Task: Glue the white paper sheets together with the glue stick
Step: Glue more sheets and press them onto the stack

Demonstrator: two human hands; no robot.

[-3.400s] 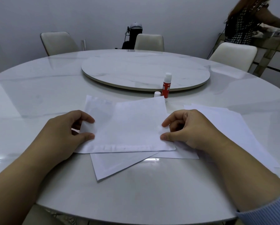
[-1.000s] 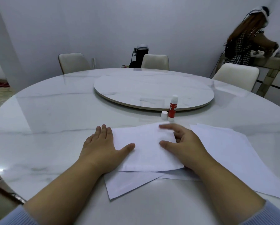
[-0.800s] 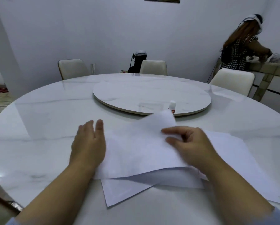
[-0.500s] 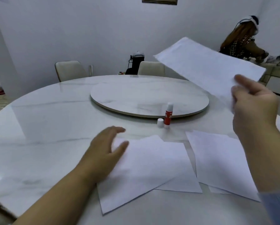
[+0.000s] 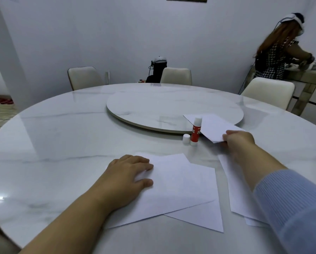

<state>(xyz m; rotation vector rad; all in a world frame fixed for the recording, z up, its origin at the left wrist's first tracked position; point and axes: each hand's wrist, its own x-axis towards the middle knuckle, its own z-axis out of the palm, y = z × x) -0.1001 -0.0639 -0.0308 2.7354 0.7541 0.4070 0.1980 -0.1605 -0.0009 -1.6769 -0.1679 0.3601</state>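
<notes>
My right hand (image 5: 238,141) grips one white paper sheet (image 5: 213,128) by its near edge, with its far end over the turntable rim, just right of the glue stick. The red and white glue stick (image 5: 195,132) stands upright with its white cap (image 5: 186,138) off beside it on the left. Two overlapping white sheets (image 5: 182,189) lie in front of me, and my left hand (image 5: 129,176) rests flat on their left side. More white sheets (image 5: 239,195) lie to the right, partly hidden under my right forearm.
A round marble turntable (image 5: 153,107) sits in the middle of the round marble table (image 5: 61,136). Cream chairs (image 5: 176,76) stand around the far side. A person (image 5: 274,52) works at a side counter at the far right.
My right hand lifted the top glued sheet off the pile, swung it up to the right, and has now brought it down by the glue stick. My left hand stayed on the remaining sheets.
</notes>
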